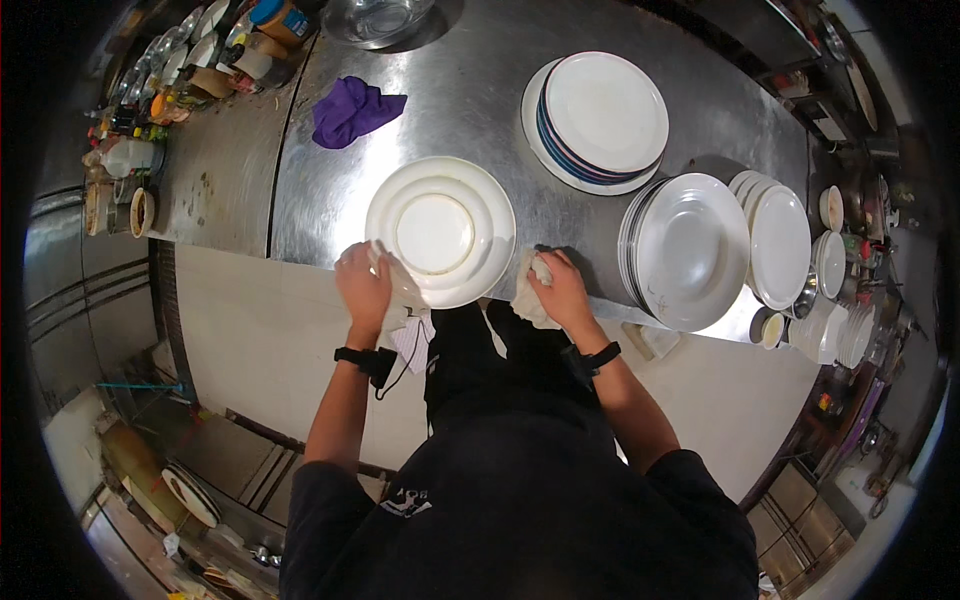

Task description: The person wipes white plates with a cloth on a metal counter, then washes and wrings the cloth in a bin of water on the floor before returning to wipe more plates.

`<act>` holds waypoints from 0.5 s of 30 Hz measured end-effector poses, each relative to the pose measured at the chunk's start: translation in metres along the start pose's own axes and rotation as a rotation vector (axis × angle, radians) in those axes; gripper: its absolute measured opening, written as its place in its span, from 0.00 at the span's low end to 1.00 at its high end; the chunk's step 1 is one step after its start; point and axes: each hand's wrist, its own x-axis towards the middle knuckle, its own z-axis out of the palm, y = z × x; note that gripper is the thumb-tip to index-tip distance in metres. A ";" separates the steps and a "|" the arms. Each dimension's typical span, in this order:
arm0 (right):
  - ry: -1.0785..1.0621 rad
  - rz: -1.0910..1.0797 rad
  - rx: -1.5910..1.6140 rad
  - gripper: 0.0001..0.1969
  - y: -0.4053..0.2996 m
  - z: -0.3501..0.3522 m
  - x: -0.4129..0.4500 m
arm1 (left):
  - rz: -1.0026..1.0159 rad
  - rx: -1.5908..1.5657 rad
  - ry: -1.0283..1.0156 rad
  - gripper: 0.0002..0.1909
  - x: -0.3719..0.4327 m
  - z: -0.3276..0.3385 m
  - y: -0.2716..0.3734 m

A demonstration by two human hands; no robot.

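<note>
A white plate (476,202) lies upside down at the near edge of the steel table, its foot ring facing up. My left hand (364,277) is at the plate's left rim; blur around its fingers hides whether they grip the rim. My right hand (561,289), to the right of the plate and apart from it, is closed around a crumpled off-white cloth (531,304). Further back on the left, a bunched purple cloth (352,112) rests on the metal.
Behind the plate stands a stack of flat plates (607,112). To its right are a stack of deep plates (690,247) and a stack of oval plates (780,247). A metal bowl (375,22) sits at the back; several bottles and jars (262,60) line the left.
</note>
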 end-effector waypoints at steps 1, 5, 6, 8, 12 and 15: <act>0.069 -0.009 0.026 0.17 0.000 0.002 0.006 | 0.011 -0.087 -0.037 0.18 0.012 0.000 0.029; 0.076 0.041 0.173 0.17 -0.040 0.035 0.030 | 0.259 -0.239 -0.128 0.12 0.041 0.025 0.090; 0.087 -0.002 0.121 0.17 -0.048 0.044 0.030 | 0.244 -0.191 -0.159 0.09 0.051 0.033 0.096; 0.001 -0.013 -0.017 0.16 -0.052 0.056 0.025 | 0.228 -0.142 -0.205 0.07 0.063 0.046 0.096; -0.025 -0.088 -0.160 0.19 -0.040 0.065 0.023 | 0.348 -0.142 -0.092 0.06 0.075 0.057 0.094; 0.036 -0.086 -0.203 0.20 -0.044 0.075 0.045 | 0.346 -0.113 -0.119 0.06 0.073 0.055 0.096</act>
